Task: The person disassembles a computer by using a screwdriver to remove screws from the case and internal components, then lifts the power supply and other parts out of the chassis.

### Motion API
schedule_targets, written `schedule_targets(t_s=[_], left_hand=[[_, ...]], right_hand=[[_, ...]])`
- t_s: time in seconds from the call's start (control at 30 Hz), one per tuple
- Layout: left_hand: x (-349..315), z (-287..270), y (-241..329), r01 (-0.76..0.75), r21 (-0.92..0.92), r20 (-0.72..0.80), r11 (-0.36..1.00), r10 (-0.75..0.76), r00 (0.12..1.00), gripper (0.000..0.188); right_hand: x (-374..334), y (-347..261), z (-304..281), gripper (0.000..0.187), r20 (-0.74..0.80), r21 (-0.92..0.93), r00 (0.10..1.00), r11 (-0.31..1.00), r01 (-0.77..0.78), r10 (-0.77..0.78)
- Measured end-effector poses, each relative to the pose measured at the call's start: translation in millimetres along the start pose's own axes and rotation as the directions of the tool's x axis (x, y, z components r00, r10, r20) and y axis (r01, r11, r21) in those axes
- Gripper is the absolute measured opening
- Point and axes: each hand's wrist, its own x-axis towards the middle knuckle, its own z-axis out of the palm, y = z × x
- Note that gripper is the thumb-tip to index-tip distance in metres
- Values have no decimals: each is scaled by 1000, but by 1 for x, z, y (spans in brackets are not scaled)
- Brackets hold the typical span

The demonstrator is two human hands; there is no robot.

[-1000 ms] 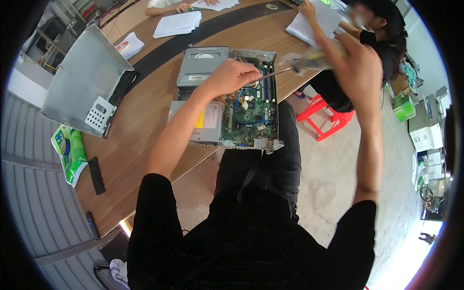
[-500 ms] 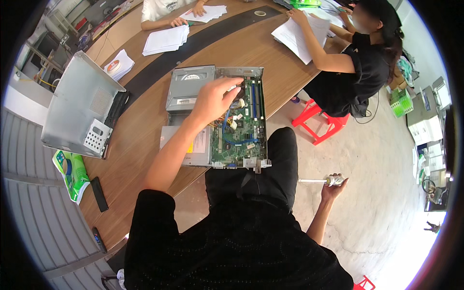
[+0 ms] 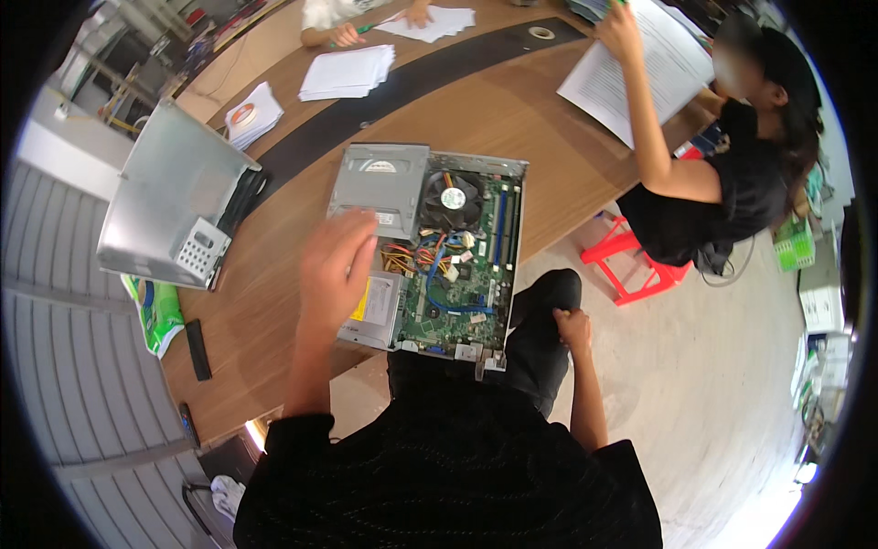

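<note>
An opened desktop computer case (image 3: 413,344) lies at the table edge, just beyond my lap. Inside it show a black cooling fan (image 3: 452,199), a green circuit board (image 3: 457,297), a grey metal drive bay (image 3: 380,183) and coloured cables (image 3: 425,256). My left hand (image 3: 337,270), slightly blurred, hovers over the case's left side with fingers stretched out and nothing visible in it. Beside my right thigh, my right hand (image 3: 573,328) is closed in a fist. Whatever it may hold is hidden from view.
The removed metal cover (image 3: 165,201) stands on the left, near a green packet (image 3: 163,316) and a black strip (image 3: 198,349). Paper stacks (image 3: 347,71) lie farther back. Across the table and at right, two people handle papers; a red stool (image 3: 631,265) stands at right.
My left hand has left the fan and drawn back to the left. My right hand has come in beside my thigh; the screwdriver it held is no longer visible. My view has shifted slightly.
</note>
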Motion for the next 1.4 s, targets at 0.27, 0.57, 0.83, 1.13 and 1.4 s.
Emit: schedule_targets(t_s=[0.27,0.57,0.83,1.13,1.4], left_hand=[[-83,13,15,323,256,36,911,-343,939,19],[-83,18,-13,232,148,-86,962,-221,971,20],[-35,3,-148,150,368,-173,918,-91,981,26],[-54,-135,-282,516,752,-384,410,-364,849,28],[-87,-181,-314,390,903,-235,182,-552,800,18]], right_hand=[[-5,-20,24,43,-266,-206,903,935,290,-338],[24,-41,37,35,-1,41,944,943,330,-331],[12,-64,56,34,-60,39,937,937,346,-344],[16,-20,43,40,-275,-25,888,926,377,-369],[17,-34,43,35,-116,96,941,940,329,-317]])
